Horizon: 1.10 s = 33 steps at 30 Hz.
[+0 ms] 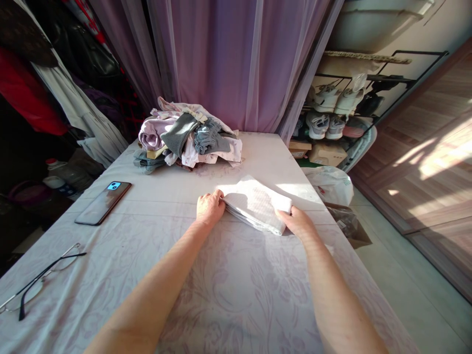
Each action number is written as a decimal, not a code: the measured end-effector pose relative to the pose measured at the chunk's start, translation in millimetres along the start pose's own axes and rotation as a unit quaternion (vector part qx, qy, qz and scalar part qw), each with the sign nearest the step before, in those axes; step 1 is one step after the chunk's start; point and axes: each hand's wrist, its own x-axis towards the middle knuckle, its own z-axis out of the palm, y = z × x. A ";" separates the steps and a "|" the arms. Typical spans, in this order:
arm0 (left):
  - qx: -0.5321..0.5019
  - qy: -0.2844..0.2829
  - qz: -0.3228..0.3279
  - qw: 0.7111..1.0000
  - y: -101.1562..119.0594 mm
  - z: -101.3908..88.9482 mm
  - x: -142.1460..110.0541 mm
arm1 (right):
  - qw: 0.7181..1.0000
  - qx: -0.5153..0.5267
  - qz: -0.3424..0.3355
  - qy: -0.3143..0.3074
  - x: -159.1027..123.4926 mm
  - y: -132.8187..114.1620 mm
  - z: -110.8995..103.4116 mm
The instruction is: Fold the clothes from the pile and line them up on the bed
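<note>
Near the table (228, 300)'s right edge, a folded white cloth (256, 206) lies between the left hand (210, 207) and right hand (297, 222) (both gripping it).

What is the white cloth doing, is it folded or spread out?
Folded: the white cloth lies in stacked layers, with the left hand and right hand touching its ends.

You're in a home: a sheer lilac curtain (221, 59) hangs ahead, and white sneakers (326, 98) sit on a black metal shoe rack (391, 77).
</note>
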 end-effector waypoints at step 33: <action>0.048 -0.025 0.049 0.997 -15.8 -6.8 3.6 | 0.824 -0.120 -0.492 0.253 -38.7 -29.8 54.7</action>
